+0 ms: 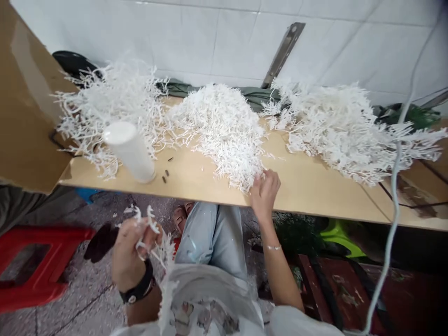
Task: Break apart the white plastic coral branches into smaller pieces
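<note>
Red stool [58, 254] partly beyond left edge

Right hand [265, 192] at middle white pile's [227, 128] edge

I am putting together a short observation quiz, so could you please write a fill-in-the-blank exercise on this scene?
The left hand, with a ____ wristband, holds white branching strands.
The right hand touches the ____ one of the three white piles.
To the right of the white cylinder lie ____ small dark pieces.
The stool at the far left is ____.

Missing words: black; middle; three; red.
</note>
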A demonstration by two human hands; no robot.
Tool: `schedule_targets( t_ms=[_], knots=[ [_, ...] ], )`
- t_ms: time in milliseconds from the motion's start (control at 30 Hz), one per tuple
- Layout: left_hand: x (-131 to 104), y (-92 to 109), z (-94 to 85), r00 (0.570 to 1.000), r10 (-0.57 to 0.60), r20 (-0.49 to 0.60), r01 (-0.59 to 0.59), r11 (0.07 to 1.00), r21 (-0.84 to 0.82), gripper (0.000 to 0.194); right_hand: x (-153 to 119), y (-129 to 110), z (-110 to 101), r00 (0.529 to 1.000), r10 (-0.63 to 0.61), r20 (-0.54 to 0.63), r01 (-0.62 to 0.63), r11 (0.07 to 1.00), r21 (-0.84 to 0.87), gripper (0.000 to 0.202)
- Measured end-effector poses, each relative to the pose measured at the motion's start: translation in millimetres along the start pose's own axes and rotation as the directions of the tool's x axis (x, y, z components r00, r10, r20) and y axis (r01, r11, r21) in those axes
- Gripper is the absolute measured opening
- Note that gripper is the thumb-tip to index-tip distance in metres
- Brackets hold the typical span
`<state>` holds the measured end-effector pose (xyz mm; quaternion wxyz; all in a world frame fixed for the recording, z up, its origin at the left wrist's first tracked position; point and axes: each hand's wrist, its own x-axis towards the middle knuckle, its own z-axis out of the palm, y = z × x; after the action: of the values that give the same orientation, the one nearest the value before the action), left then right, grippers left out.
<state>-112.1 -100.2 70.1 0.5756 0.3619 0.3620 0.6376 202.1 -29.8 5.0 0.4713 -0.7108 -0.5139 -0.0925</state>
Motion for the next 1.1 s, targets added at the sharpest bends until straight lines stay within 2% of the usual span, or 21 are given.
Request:
schedule_targets(
  t_ms=[33, 100, 167, 200, 233, 267, 300, 367, 400, 433, 467, 533, 700, 867, 967, 1100],
  knots=[
    [8.9, -9.0, 5.1, 0.998, -0.056, -0.012, 0.057, 0.995, 0.081, 0.035, -0.9, -1.6, -1.8, 1.000, -0.014, -0.011, 0.014, 1.000, 0.017, 0.040],
    [30.9, -27.4, 17.2, 0.969, -0.240, 0.054, 0.220, 0.945, 0.244, 0.045, -1.9, -3.8, -5.4, 0.997, -0.080, -0.009, 0.080, 0.997, 0.013, 0.042],
    [56.6, -46.8, 32.7, 0.923, -0.362, 0.130, 0.295, 0.883, 0.366, 0.051, 1.6, -5.2, -8.1, 0.968, -0.227, 0.111, 0.233, 0.971, -0.049, 0.056],
    [69.9, -56.8, 41.7, 0.901, -0.401, 0.164, 0.310, 0.861, 0.403, 0.054, 6.4, -5.7, -8.6, 0.925, -0.327, 0.195, 0.344, 0.937, -0.060, 0.064],
    [82.9, -66.8, 51.1, 0.880, -0.434, 0.193, 0.322, 0.843, 0.430, 0.058, 13.7, -6.1, -8.3, 0.852, -0.439, 0.285, 0.470, 0.882, -0.045, 0.069],
    [94.9, -76.6, 60.5, 0.860, -0.467, 0.208, 0.339, 0.825, 0.451, 0.061, 23.4, -6.2, -6.9, 0.748, -0.548, 0.373, 0.592, 0.806, -0.002, 0.070],
    [105.7, -85.6, 69.4, 0.841, -0.499, 0.207, 0.360, 0.804, 0.473, 0.064, 35.4, -6.0, -4.4, 0.625, -0.641, 0.446, 0.693, 0.718, 0.061, 0.068],
    [121.7, -99.9, 84.0, 0.806, -0.561, 0.188, 0.401, 0.751, 0.525, 0.067, 63.7, -3.7, 4.5, 0.378, -0.758, 0.532, 0.808, 0.551, 0.211, 0.058],
    [126.5, -104.4, 89.0, 0.791, -0.585, 0.181, 0.410, 0.726, 0.552, 0.067, 78.5, -1.5, 10.5, 0.281, -0.789, 0.547, 0.827, 0.488, 0.280, 0.053],
    [129.2, -107.1, 92.4, 0.779, -0.600, 0.183, 0.408, 0.705, 0.580, 0.067, 92.6, 1.4, 17.4, 0.218, -0.809, 0.546, 0.830, 0.448, 0.333, 0.050],
    [130.0, -107.9, 94.5, 0.776, -0.603, 0.185, 0.393, 0.692, 0.606, 0.067, 105.2, 4.8, 24.8, 0.179, -0.824, 0.537, 0.826, 0.423, 0.373, 0.047],
    [127.5, -105.4, 95.8, 0.791, -0.584, 0.185, 0.347, 0.677, 0.649, 0.065, 124.1, 12.3, 39.4, 0.143, -0.839, 0.525, 0.810, 0.404, 0.425, 0.045],
    [118.0, -95.7, 96.6, 0.859, -0.495, 0.129, 0.280, 0.667, 0.691, 0.063, 136.4, 24.2, 59.4, 0.143, -0.836, 0.530, 0.788, 0.421, 0.450, 0.043],
    [116.7, -91.7, 101.2, 0.920, -0.383, 0.086, 0.235, 0.711, 0.663, 0.062, 132.3, 24.7, 57.2, 0.156, -0.841, 0.518, 0.792, 0.420, 0.442, 0.042],
    [115.7, -89.5, 106.1, 0.944, -0.325, 0.061, 0.216, 0.745, 0.631, 0.058, 132.0, 24.3, 55.2, 0.149, -0.839, 0.523, 0.808, 0.408, 0.426, 0.048],
    [114.2, -86.7, 114.4, 0.934, -0.327, 0.142, 0.171, 0.761, 0.626, 0.056, 131.3, 26.3, 52.9, 0.157, -0.856, 0.493, 0.838, 0.379, 0.393, 0.061]
  ],
)
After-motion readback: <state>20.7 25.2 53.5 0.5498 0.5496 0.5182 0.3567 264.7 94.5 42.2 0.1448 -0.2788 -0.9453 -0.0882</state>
